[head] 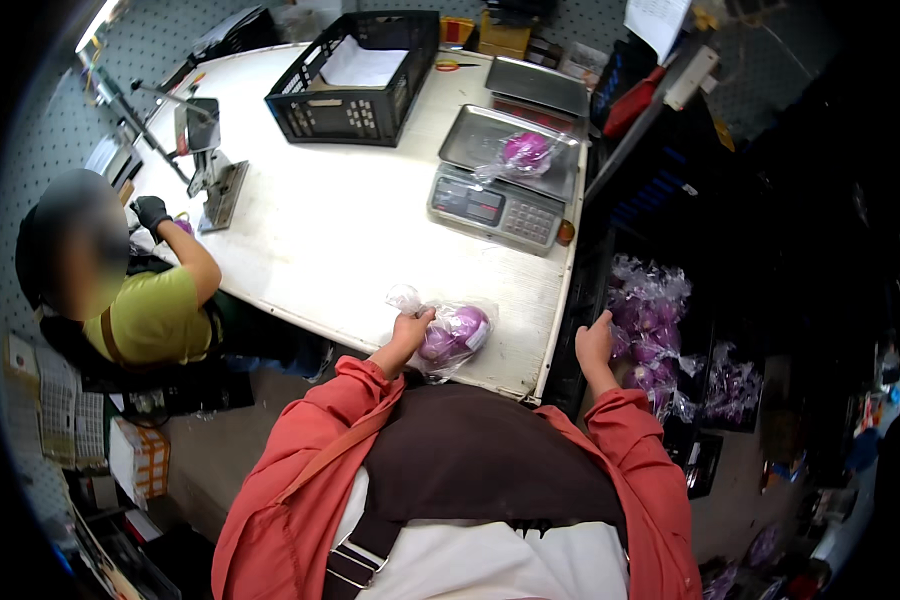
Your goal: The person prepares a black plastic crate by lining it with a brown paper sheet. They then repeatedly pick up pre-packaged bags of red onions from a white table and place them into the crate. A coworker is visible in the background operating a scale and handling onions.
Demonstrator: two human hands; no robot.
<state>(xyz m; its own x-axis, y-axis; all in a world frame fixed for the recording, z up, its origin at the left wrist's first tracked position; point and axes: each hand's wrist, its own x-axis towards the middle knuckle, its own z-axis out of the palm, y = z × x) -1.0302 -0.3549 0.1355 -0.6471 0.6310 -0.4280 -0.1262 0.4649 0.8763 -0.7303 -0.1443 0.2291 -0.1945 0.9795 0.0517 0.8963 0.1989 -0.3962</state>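
Observation:
At the near edge of the white table, my left hand grips the gathered neck of a clear plastic bag of purple onions. The bag rests on the tabletop and has a pale label on its side. My right hand is off the table's right side, beside a dark crate filled with bagged purple onions. Its fingers are curled near the crate's edge and the closest bags; whether they grasp anything is hidden. Another bag with a purple onion lies on the steel pan of a digital scale.
A black plastic crate with white paper inside stands at the back. Behind the front scale is a second scale, with scissors to its left. A gloved co-worker works at left by a metal bench device.

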